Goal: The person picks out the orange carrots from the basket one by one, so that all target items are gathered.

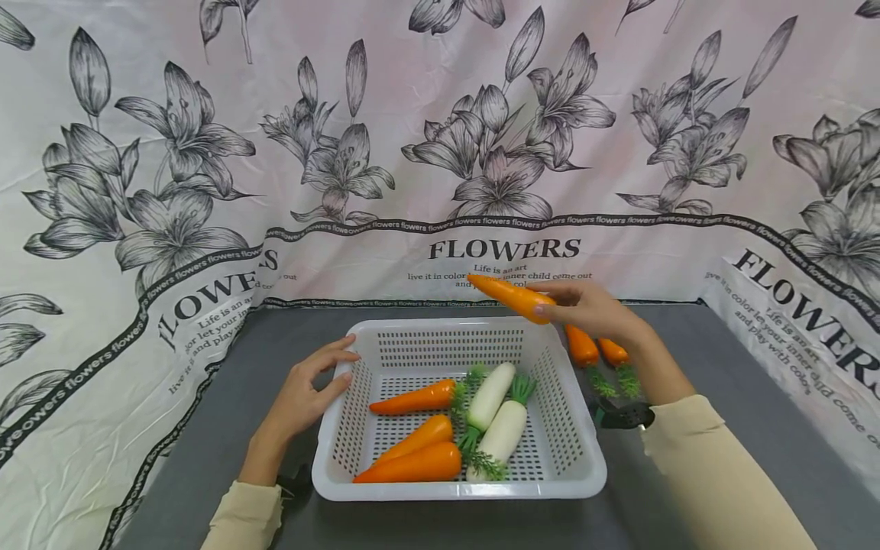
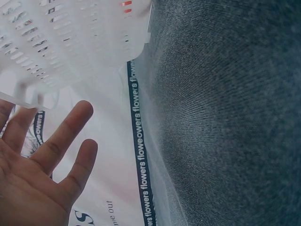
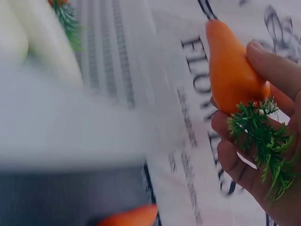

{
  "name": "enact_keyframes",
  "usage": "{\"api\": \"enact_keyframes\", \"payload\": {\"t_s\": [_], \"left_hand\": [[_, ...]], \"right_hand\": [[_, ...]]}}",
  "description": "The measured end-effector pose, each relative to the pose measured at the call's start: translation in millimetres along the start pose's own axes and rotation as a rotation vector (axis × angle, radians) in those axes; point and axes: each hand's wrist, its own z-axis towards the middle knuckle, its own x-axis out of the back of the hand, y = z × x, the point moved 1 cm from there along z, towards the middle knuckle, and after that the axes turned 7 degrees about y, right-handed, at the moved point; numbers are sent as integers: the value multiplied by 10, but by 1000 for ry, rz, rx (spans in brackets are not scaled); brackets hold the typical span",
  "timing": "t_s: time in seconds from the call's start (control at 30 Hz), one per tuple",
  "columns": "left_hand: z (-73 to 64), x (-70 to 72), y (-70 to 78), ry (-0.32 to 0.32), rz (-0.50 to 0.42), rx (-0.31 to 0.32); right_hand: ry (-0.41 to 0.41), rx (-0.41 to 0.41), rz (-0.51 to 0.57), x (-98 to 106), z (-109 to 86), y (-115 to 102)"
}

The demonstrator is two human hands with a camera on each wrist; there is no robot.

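Observation:
My right hand grips an orange carrot by its thick end, above the back right corner of the white plastic basket. In the right wrist view the carrot shows its green leafy top against the palm. My left hand touches the basket's left rim with its fingertips; in the left wrist view several fingers are extended. Inside the basket lie an upper carrot, two lower carrots and two white radishes with green tops.
Right of the basket, two more carrots with leafy tops lie on the dark grey table, partly hidden by the right hand and arm. A white flower-printed cloth hangs behind the table and along both sides.

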Motion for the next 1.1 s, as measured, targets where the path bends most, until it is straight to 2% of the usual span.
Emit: {"api": "enact_keyframes", "payload": {"t_s": [0.13,0.33,0.6,0.7,0.87,1.1], "left_hand": [[-4,3,2,2,5,-1],[-16,9,6,3,0,10],[-5,-3,13,0,2,11],[0,-4,14,0,3,10],[1,-6,16,2,4,8],[0,-4,19,5,2,2]], "right_hand": [[84,-49,-9,149,-120,223],[240,-128,-69,252,-278,583],[476,-219,-233,303,-482,1026],[507,-236,-258,304,-549,1184],[509,-264,-289,291,-633,1434],[517,-288,-316,242,-681,1579]]}}
